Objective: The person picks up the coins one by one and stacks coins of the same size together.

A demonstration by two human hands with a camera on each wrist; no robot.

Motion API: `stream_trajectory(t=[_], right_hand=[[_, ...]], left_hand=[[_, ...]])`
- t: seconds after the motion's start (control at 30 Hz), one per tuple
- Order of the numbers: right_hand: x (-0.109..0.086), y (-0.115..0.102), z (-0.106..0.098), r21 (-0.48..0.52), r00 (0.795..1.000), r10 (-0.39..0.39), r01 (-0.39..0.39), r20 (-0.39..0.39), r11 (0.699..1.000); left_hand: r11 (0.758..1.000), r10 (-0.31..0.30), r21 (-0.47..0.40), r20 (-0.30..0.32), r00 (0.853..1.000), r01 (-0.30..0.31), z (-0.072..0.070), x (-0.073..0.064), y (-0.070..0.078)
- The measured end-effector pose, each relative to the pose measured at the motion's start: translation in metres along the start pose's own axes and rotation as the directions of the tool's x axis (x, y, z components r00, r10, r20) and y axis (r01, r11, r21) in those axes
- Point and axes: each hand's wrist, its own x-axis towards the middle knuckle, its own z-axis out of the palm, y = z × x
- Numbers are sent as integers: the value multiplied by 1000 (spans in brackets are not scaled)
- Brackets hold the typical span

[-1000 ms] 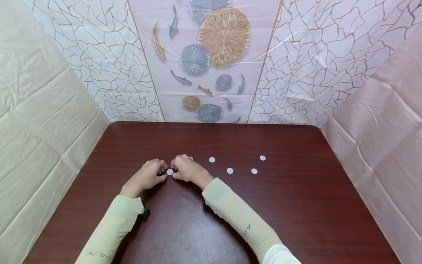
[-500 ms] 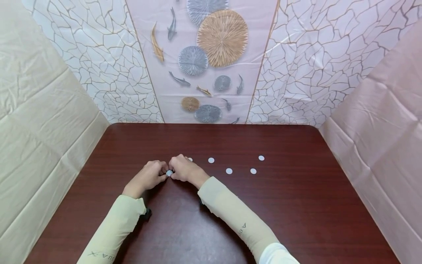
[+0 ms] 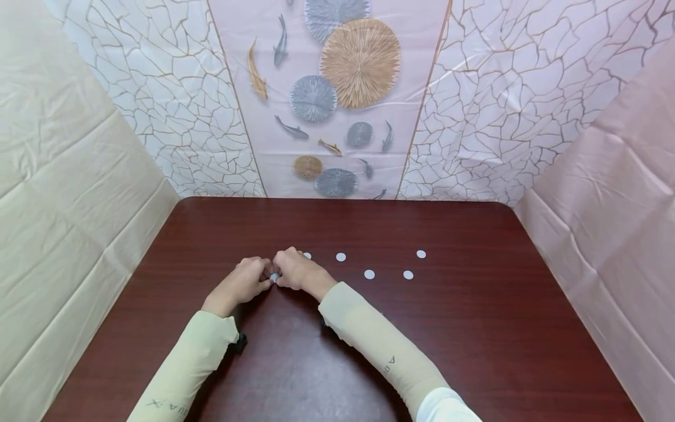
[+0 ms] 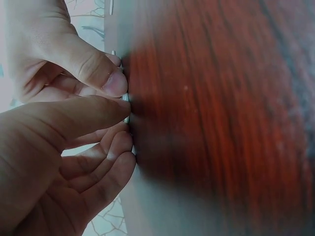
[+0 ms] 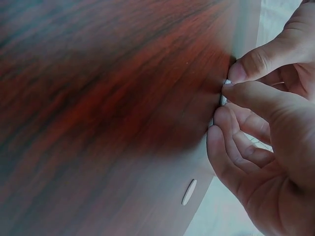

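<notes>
A small flat white disc (image 3: pixel 274 277) lies on the dark red table between my two hands. My left hand (image 3: pixel 244 281) pinches its left side with thumb and fingers. From the right, my right hand (image 3: pixel 298 269) grips the same disc, so the fingers of both hands cover much of it. Seen edge-on in the left wrist view, the disc (image 4: pixel 126 110) is a thin pale strip at the thumb tips, right at the tabletop. In the right wrist view the two thumbs nearly meet over it, and the other fingertips rest by the table surface.
Further white discs lie to the right: one (image 3: pixel 308 255) partly behind my right hand, others (image 3: pixel 341 257) (image 3: pixel 369 274) spread beyond it, the farthest disc (image 3: pixel 421 254) at far right. The wood-grain table (image 3: pixel 474 328) is bordered by patterned cloth walls (image 3: pixel 474 117).
Fingers of both hands have drawn in around the disc, which is now more covered than a second ago. The other discs have stayed put; the head view shifts slightly.
</notes>
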Motion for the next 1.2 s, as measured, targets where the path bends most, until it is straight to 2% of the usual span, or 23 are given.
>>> stream_trajectory(t=[0.3,0.6,0.83,1.2], right_hand=[[-10,6,0,0,998,-62,62,-9,998],[-25,13,2,7,992,-125,125,-35,992],[-43,15,2,4,990,-142,142,-5,990],[-67,23,5,21,982,-188,188,-22,982]], left_hand=[[1000,3,-7,40,999,-3,3,1,7],[999,37,-30,64,997,-35,7,-5,17],[995,85,-52,59,995,-82,14,-11,29],[987,160,-9,35,986,-160,24,-16,46]])
